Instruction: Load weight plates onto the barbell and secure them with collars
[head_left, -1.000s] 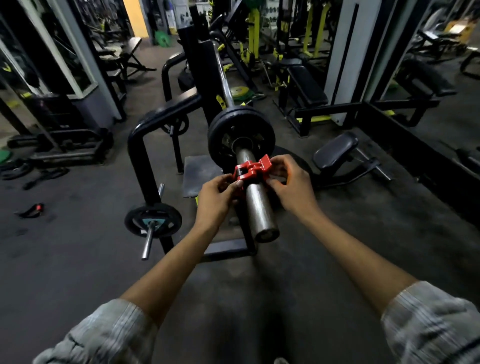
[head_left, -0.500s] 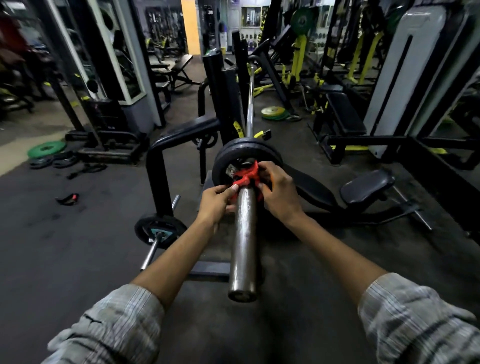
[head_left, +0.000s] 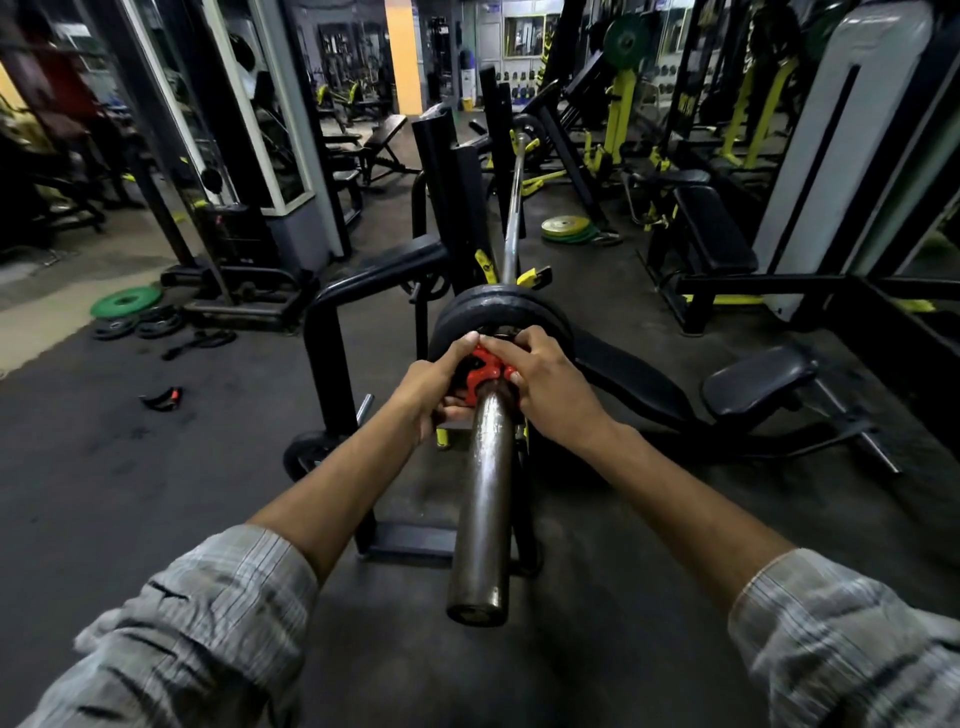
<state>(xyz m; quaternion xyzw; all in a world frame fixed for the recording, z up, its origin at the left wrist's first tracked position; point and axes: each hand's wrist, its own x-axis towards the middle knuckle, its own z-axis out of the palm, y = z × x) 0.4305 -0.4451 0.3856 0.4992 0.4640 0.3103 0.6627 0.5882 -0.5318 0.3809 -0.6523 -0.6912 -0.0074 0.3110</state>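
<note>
- Red plastic, the collar (head_left: 480, 371) sits around the barbell sleeve (head_left: 483, 488), pressed up close to the black weight plates (head_left: 501, 314) at the sleeve's inner end.
- The left hand (head_left: 434, 382) wraps the collar from the left side, fingers curled over its top and thumb underneath, closed tight on it.
- The right hand (head_left: 545, 387) covers the collar's right side, fingertips meeting the left hand's over the top (its hold is likewise closed on the collar).
- Two plates appear stacked face to face on the sleeve, just beyond the hands; whether the collar touches them cannot be told, as the fingers hide the joint.
- The bare, worn steel of the sleeve runs back toward the camera, its round end nearest the viewer between the two forearms.
- Checked grey sleeves (head_left: 208, 623) are pushed up on both arms.
- The thin bar shaft (head_left: 514, 208) continues away past the plates and rests on a black rack (head_left: 452, 197) with yellow hooks.
- A black bench pad (head_left: 758, 379) lies low to the right of the plates.
- Farther off on the dark floor, a green plate (head_left: 126, 301) lies at left and a yellow-green stack of plates (head_left: 569, 228) at centre right.
</note>
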